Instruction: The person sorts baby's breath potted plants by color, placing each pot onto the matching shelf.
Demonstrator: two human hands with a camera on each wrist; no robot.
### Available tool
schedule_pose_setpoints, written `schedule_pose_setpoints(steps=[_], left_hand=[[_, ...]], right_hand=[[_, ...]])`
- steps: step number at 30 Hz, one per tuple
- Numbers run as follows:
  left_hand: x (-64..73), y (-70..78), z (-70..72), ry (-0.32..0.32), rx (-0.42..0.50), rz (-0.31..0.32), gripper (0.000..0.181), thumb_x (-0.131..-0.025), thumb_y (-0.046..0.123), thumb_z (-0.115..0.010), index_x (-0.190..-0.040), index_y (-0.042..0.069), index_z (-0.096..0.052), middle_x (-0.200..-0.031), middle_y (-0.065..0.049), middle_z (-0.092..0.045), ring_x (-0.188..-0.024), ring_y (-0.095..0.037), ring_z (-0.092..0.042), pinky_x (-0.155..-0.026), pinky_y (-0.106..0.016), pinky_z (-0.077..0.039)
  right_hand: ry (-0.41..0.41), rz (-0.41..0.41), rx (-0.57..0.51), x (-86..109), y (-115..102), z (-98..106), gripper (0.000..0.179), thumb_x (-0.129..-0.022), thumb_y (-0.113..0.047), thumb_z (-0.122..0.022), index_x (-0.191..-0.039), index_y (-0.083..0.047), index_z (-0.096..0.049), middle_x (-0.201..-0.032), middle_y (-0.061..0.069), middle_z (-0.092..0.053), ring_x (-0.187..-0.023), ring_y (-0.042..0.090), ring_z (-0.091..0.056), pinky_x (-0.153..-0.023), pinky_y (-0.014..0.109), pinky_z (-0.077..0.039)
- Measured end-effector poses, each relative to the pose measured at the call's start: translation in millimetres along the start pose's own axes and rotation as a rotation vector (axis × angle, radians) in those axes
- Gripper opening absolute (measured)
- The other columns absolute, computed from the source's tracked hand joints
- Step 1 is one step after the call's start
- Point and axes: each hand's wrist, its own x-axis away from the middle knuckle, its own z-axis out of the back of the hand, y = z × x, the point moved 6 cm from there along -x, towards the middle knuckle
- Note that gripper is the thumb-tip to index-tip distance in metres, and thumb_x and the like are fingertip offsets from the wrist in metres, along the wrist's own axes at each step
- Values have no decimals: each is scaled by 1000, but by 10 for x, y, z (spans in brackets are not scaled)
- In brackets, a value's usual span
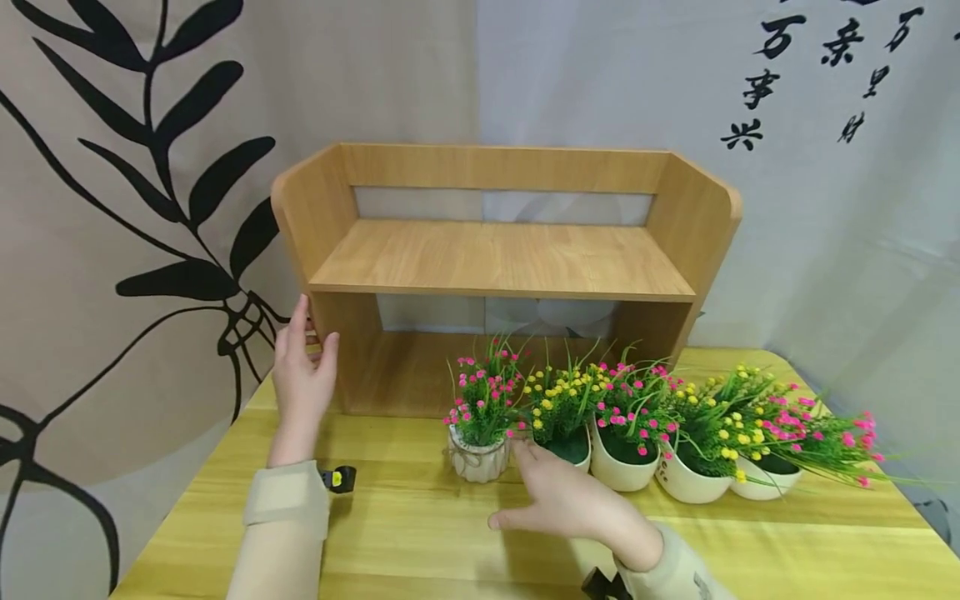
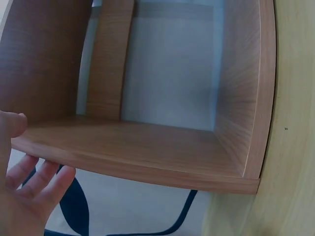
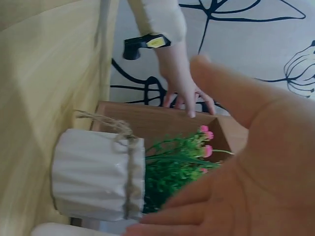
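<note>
A two-tier wooden desk shelf [image 1: 495, 258] stands on the table. My left hand [image 1: 303, 383] is at the front edge of its left side panel, fingers extended along the outside. In the left wrist view, the thumb is apart from the fingers [image 2: 55, 189], with the panel's edge [image 2: 133, 169] between. My right hand [image 1: 570, 504], fingers straight and thumb spread, reaches beside a pink-flowered plant [image 1: 487, 392] in a whitish ribbed pot [image 1: 480, 461]. Twine [image 3: 130, 182] circles that pot in the right wrist view. The right palm [image 3: 266, 182] holds nothing.
Several more artificial plants in white pots [image 1: 693, 479], with yellow or pink flowers, line up to the right in front of the shelf. Some lean right. Behind the wooden table [image 1: 405, 533] hangs a pale curtain [image 1: 600, 75] with black leaf prints and characters.
</note>
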Motion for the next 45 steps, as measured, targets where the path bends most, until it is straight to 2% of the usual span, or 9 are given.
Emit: schedule_pose_setpoints(steps=[6,12,21,28,31,35,38,41,45], left_hand=[[-7,21,24,-4,3,12,70,-93,9,-63,-153,23,-30,-119,-24,-47,-102,-32,-54,-76,-52,-53],[10,61,-51,-56,20,44,74,-93,11,-63,-154,25,-25,-121,-23,-46,-97,-34,-56,-76,-48,-52],[-22,80,-68,-80,5,60,76,-93,11,-64,-154,29,-23,-124,-20,-44,-100,-34,-54,-77,-48,-51],[-28,79,-64,-85,-11,59,77,-93,11,-64,-155,29,-22,-124,-21,-44,-100,-34,-54,-77,-48,-51],[-27,72,-45,-75,-15,50,77,-92,11,-64,-155,28,-22,-123,-22,-44,-99,-34,-54,-76,-47,-51],[-21,43,-14,-69,-14,53,78,-92,10,-64,-155,29,-21,-123,-22,-43,-98,-35,-55,-76,-48,-51],[-4,25,-3,-75,-13,67,78,-92,11,-64,-155,30,-21,-124,-22,-43,-98,-35,-54,-77,-49,-51],[7,18,-4,-81,-14,72,78,-92,11,-64,-155,30,-21,-124,-21,-42,-100,-35,-54,-79,-49,-51],[13,20,-17,-90,-8,76,78,-93,11,-64,-155,31,-21,-125,-21,-42,-103,-34,-54,-81,-50,-51]], right_hand=[[95,-59,-103,-141,83,-46,115,-77,-67,-67,-144,17,-25,-144,37,-32,-133,45,-36,-106,52,-34],[224,-89,-230,-228,182,-148,106,-78,-55,-74,-140,20,-30,-139,39,-38,-127,47,-42,-102,53,-38],[263,-118,-296,-275,209,-300,107,-81,-51,-73,-141,22,-23,-147,39,-21,-134,50,-27,-108,54,-28],[304,-46,-404,-352,262,-316,91,-79,-41,-79,-143,6,-36,-142,34,-37,-128,47,-40,-102,57,-36],[314,-54,-458,-417,287,-347,89,-78,-40,-80,-142,5,-38,-143,33,-35,-127,45,-41,-102,56,-37],[302,-9,-602,-550,271,-401,66,-82,-33,-77,-132,2,-52,-132,24,-54,-116,35,-55,-98,47,-44],[280,49,-737,-651,253,-447,44,-85,-23,-76,-123,-6,-62,-114,9,-68,-106,23,-63,-94,37,-48],[319,25,-774,-717,288,-469,45,-83,-23,-77,-124,-9,-63,-114,4,-69,-108,20,-62,-95,36,-47],[408,-70,-761,-755,365,-481,50,-78,-27,-80,-123,-11,-62,-115,5,-68,-111,23,-59,-98,44,-43]])
